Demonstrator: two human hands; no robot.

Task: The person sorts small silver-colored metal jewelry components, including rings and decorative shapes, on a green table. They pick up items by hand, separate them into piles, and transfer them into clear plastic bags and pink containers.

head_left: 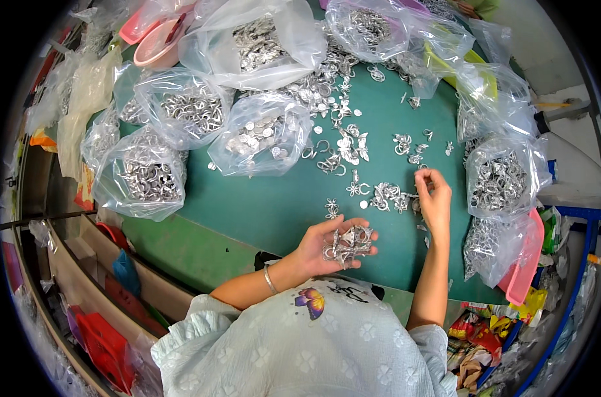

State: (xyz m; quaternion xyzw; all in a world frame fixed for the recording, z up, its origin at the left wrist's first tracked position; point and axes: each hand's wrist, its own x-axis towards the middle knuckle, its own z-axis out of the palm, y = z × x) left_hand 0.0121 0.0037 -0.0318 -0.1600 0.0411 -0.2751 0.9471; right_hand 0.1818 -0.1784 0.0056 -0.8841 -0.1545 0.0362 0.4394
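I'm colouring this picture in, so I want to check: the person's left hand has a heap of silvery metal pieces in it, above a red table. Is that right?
Nearly! The table is green, not red, as the head view shows. The left hand does have a heap of silvery metal pieces in it, above the table.

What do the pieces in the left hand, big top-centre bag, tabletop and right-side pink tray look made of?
Pieces in the left hand: likely metal, silvery, bright glints; alloy unclear.
Bag: probably thin plastic film, translucent, glossy; creased, contents show through.
Tabletop: dark green, mostly matte; laminate or matting, unclear.
Pink tray: likely moulded plastic; even colour, smooth wall.
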